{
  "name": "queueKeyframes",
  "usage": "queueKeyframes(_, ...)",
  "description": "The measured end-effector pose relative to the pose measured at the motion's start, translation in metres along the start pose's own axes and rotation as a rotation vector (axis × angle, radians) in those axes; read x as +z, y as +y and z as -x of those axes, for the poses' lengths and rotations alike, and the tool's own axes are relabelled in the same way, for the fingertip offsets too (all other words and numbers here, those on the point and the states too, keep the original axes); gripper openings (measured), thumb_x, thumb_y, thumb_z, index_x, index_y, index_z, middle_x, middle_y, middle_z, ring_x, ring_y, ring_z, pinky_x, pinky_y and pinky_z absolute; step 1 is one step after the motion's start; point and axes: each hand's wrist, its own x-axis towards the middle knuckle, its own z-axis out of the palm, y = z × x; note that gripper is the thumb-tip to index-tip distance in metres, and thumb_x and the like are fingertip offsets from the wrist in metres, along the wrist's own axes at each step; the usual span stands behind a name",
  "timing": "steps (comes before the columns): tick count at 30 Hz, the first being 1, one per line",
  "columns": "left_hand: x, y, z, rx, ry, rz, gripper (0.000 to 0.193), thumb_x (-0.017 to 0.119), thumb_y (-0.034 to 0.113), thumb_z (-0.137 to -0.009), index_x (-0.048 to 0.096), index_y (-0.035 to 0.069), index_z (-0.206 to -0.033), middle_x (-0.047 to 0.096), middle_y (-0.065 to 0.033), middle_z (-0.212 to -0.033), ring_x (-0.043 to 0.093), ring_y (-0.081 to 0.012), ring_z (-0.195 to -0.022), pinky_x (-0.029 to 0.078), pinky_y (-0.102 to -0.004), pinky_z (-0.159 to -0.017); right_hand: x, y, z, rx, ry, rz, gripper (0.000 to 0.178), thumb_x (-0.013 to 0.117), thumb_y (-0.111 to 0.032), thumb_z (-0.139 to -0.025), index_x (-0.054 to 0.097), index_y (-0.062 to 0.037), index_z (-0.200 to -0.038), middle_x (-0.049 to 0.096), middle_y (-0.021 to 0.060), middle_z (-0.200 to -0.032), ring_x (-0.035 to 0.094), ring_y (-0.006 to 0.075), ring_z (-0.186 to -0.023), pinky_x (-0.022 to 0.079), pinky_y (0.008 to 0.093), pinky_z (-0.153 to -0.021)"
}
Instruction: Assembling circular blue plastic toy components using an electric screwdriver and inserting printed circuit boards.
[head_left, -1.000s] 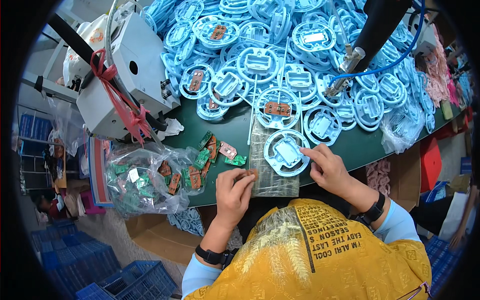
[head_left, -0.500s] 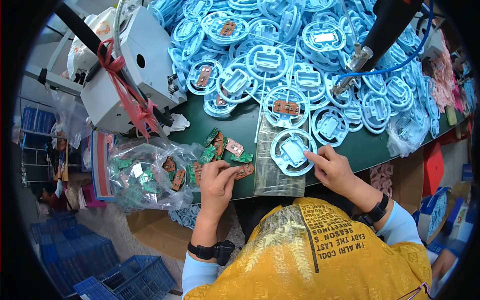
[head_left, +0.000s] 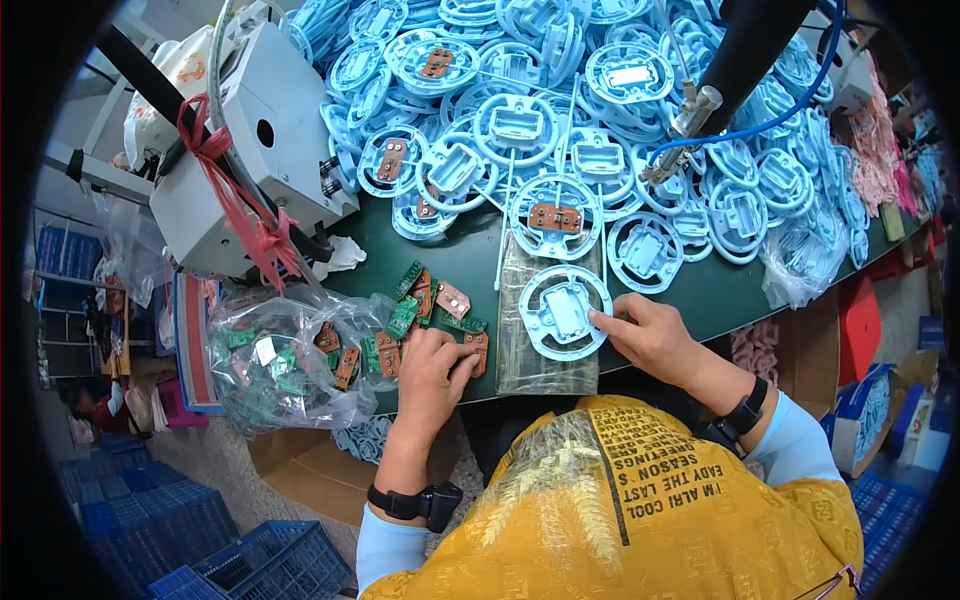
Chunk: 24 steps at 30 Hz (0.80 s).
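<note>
My right hand (head_left: pixel 652 338) pinches the right rim of a light blue round plastic frame (head_left: pixel 568 312), which lies flat with a raised rectangular centre. Beneath the frame is a tape-covered strip (head_left: pixel 545 375). My left hand (head_left: pixel 430 375) is curled over the small circuit boards to the left, its fingertips partly hidden. Its thumb and index finger close on the edge of a brown circuit board (head_left: pixel 478 352). Beside it lie green boards (head_left: pixel 403 318) and a pinkish one (head_left: pixel 453 300). Just beyond the frame, a similar frame (head_left: pixel 556 216) has a brown board in its centre.
A large heap of blue frames (head_left: pixel 480 60) covers the far table. A clear bag (head_left: pixel 290 350) of circuit boards lies left, below a grey machine box (head_left: pixel 255 130). A black arm with a metal nozzle (head_left: pixel 690 120) hangs at right. Blue crates (head_left: pixel 270 560) stand on the floor.
The view has shifted slightly. My right fingers have drawn back from the frame's centre to its rim. The brown board at my left hand has turned more upright.
</note>
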Motion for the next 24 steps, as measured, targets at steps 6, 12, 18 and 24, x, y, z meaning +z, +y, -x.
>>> queueKeyframes(6, 0.002, -0.004, 0.007, -0.002, -0.072, 0.019, 0.016, 0.077, 0.006, -0.074, 0.07, 0.006, -0.088, 0.058, -0.0068, -0.086, 0.055, -0.0274, -0.085, 0.045, -0.039, -0.076, 0.002, 0.003, 0.0, -0.067, 0.019, 0.006, 0.038, 0.066, -0.005, -0.08, 0.067, -0.0113, -0.117, 0.06, 0.0079, -0.093, 0.062, 0.0228, -0.073, 0.051, 0.0331, -0.058)
queueKeyframes(12, -0.002, 0.027, -0.012, 0.059, 0.143, 0.066, 0.018, 0.077, 0.003, -0.074, 0.07, 0.005, -0.09, 0.063, -0.0086, -0.097, 0.058, -0.0286, -0.091, 0.045, -0.0377, -0.079, -0.001, -0.002, -0.003, -0.189, 0.042, 0.009, 0.037, 0.066, -0.006, -0.076, 0.068, -0.0104, -0.113, 0.06, 0.0079, -0.1, 0.058, 0.0198, -0.071, 0.048, 0.0317, -0.058)
queueKeyframes(18, 0.024, 0.052, -0.05, 0.267, 0.101, 0.014, 0.024, 0.077, 0.004, -0.074, 0.069, 0.007, -0.095, 0.066, -0.0066, -0.105, 0.06, -0.0283, -0.095, 0.044, -0.0406, -0.083, 0.007, -0.005, -0.003, -0.233, 0.027, -0.012, 0.036, 0.066, -0.008, -0.075, 0.068, -0.0068, -0.111, 0.062, 0.0119, -0.11, 0.06, 0.0208, -0.074, 0.05, 0.0322, -0.061)
queueKeyframes(24, 0.038, 0.051, -0.057, 0.315, 0.026, 0.005, 0.023, 0.075, 0.004, -0.074, 0.068, 0.008, -0.096, 0.067, -0.0041, -0.106, 0.06, -0.0274, -0.097, 0.043, -0.0403, -0.084, 0.006, -0.008, -0.003, -0.242, 0.016, -0.015, 0.035, 0.065, -0.009, -0.076, 0.067, -0.0052, -0.111, 0.062, 0.0129, -0.111, 0.063, 0.0225, -0.081, 0.051, 0.0326, -0.065)
